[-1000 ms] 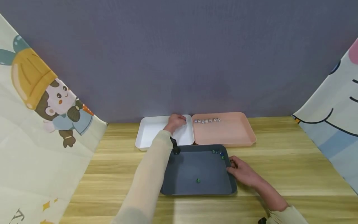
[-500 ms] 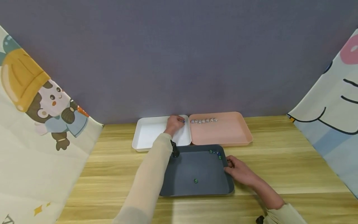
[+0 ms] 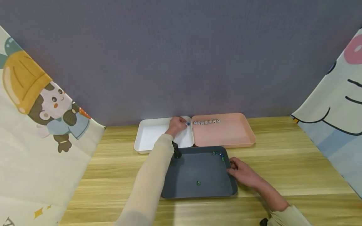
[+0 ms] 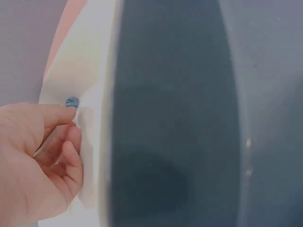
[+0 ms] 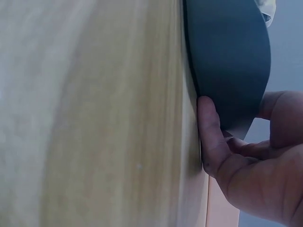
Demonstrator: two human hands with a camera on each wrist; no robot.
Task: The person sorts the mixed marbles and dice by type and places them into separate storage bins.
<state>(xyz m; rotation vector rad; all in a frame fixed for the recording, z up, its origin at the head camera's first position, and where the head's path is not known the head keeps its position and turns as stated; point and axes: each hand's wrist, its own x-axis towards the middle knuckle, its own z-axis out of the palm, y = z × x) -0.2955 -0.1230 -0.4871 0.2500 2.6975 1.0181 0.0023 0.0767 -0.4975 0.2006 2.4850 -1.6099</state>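
In the head view my left hand point(image 3: 177, 124) is low in the white tray point(image 3: 152, 142), by its right end. A blue marble point(image 3: 188, 124) lies just past the fingertips. From the left wrist the same blue marble point(image 4: 72, 102) shows beyond the thumb tip, fingers loosely bent and not around it. My right hand point(image 3: 245, 174) grips the right rim of the dark grey tray point(image 3: 195, 193). Its wall point(image 5: 227, 61) is between thumb and fingers in the right wrist view. One green marble point(image 3: 199, 183) lies near that tray's front; several green and blue marbles point(image 3: 217, 153) gather in its back right corner.
A pink tray point(image 3: 229, 135) stands right beside the white one, with several white dice point(image 3: 206, 122) in a row along its back left. Both sit behind the dark tray on a wood-grain table point(image 3: 282, 157). A grey-purple backdrop point(image 3: 181, 62) rises behind them.
The blue marble, earlier at my left fingertips, now lies slightly right of them in the white tray. The head view shifted slightly. My right hand has stayed on the dark tray's rim.
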